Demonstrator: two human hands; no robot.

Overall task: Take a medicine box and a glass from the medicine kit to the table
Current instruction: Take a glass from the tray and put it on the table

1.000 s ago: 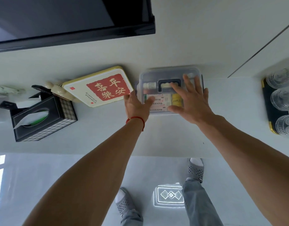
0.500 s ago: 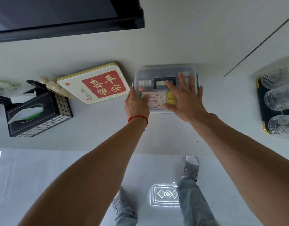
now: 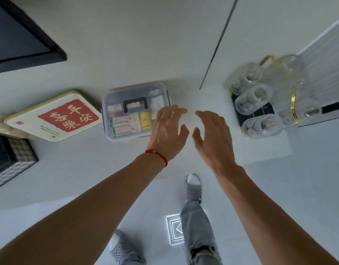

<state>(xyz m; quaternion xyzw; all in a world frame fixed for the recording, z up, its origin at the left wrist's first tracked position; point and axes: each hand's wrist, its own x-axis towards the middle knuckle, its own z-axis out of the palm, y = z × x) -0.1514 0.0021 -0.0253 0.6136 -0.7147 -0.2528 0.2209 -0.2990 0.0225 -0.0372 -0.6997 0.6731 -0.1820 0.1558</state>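
Note:
The medicine kit (image 3: 115,134) is a clear lidded plastic box with a black handle, standing on the white counter against the wall. Medicine boxes (image 3: 124,123) and a yellow bottle (image 3: 145,121) show through its lid. My left hand (image 3: 167,131) hovers at the kit's right edge, fingers spread, holding nothing. My right hand (image 3: 212,134) is just right of it over bare counter, fingers apart and empty. Several ribbed clear glasses (image 3: 252,98) stand upside down on a black tray (image 3: 260,111) with a gold rim at the right.
A cream tin with a red label (image 3: 54,117) lies left of the kit. A checked black tissue box (image 3: 12,159) sits at the far left. A dark screen (image 3: 21,41) hangs on the wall above. The counter's front edge runs across the middle.
Both hands have come off the kit's lid and moved right, toward the glasses. The view has swung right too, so the kit now sits left of the hands.

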